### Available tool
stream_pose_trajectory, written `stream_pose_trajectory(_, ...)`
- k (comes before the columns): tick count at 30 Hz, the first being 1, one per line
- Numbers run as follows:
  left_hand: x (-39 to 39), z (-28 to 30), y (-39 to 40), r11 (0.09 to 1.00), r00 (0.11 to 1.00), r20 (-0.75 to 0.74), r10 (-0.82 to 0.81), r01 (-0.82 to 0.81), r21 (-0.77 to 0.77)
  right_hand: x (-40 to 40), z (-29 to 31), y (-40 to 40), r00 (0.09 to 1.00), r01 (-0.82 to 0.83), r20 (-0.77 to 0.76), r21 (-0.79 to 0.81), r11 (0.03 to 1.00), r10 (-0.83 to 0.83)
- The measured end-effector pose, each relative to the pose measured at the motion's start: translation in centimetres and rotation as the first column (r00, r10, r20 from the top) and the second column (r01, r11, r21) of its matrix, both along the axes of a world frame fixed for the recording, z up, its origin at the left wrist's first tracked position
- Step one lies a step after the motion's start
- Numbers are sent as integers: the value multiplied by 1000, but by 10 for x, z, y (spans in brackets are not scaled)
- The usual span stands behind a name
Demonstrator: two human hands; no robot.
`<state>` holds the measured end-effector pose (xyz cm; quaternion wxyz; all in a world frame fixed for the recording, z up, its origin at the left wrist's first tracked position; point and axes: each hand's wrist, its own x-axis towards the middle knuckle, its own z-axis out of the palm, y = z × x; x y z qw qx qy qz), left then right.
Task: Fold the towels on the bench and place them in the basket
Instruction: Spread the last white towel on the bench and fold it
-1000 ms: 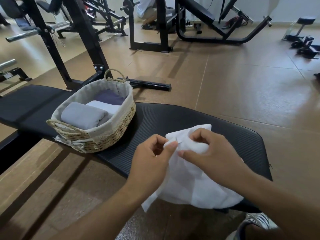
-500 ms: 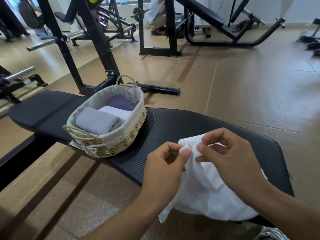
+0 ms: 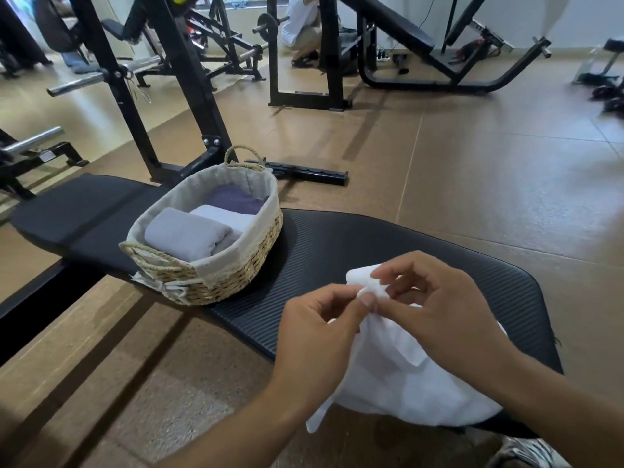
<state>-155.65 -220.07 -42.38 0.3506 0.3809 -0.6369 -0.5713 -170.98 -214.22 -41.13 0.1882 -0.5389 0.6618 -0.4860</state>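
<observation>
Where the two forearms enter from the lower edge and converge over the near end of the surface [image 3: 337, 251], both hands meet at one bunched corner of the white towel [image 3: 405, 376]. The left hand [image 3: 317, 336] is held knuckles up, its fingers curled, with thumb and forefinger pinching the cloth at the corner. The right hand [image 3: 439, 312] reaches in from the right, fingers bent, and pinches the same raised corner from the other side; the two hands are touching or nearly so at the fingertips. Both hands are thus grasping the white towel.

The white towel is unfolded and crumpled. It hangs down from the pinched corner, its bulk resting on the near right end of the surface, with a lower edge drooping past the front edge toward the floor [image 3: 489, 184]. Its long axis cannot be told in this bunched state; the held corner points up and away from the person.

The woven basket [image 3: 233, 278] stands upright on the surface, to the left of the hands and well apart from them, its long axis running from near left to far right. Inside its cloth liner lie a folded grey towel [image 3: 184, 233] nearest, a folded white towel [image 3: 229, 216] just behind it, and a purple towel [image 3: 236, 199] at the far end.
</observation>
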Motion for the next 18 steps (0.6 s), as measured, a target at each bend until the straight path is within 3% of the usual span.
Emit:
stream_pose_trajectory(7, 0, -2, -1, 999, 1000, -13, 1, 0, 47, 5, -9, -2, 997, 73, 35, -4, 997, -72)
stream_pose_trajectory(13, 4, -4, -9, 999, 1000, -1, 28, -28, 31, 4, -3, -2, 943, -169, 297, 32, 985, 152)
stream_pose_trajectory(18, 3, -4, -3, 999, 1000, -1, 4, -4, 43, 1, -1, -1, 977, -117, 181, 39, 992, 108)
